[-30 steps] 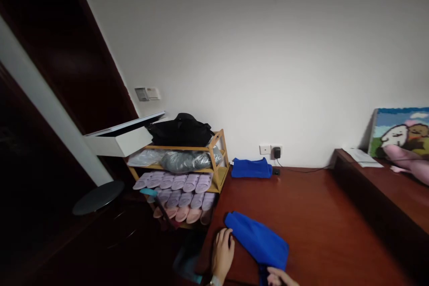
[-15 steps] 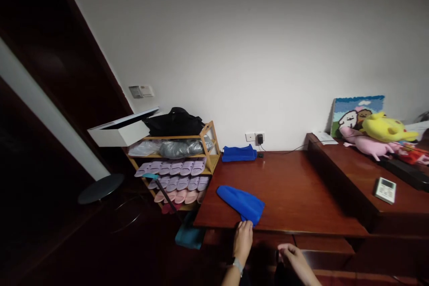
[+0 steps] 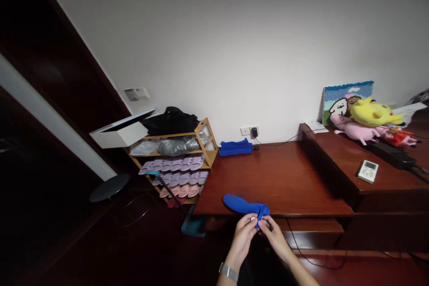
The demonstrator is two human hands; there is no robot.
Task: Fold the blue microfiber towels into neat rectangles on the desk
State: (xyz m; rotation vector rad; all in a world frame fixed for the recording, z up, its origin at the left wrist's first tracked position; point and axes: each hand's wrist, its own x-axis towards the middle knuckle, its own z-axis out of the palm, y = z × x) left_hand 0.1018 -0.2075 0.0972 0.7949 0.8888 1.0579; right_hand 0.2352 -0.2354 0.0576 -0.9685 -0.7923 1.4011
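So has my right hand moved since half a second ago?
Yes: judged against the desk, your right hand has moved left and nearer the desk's front edge, now holding the blue cloth.

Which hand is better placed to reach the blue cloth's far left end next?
Probably your left hand: it's nearer that end. Your right hand sits farther right; both pinch the blue cloth.

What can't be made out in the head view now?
All in the head view:
Pinched part of the blue cloth: hidden by the left hand and right hand.
White bit between the hands: too small to identify.
Remote control lettering: too small to read.
Right forearm: cut off by the bottom edge.
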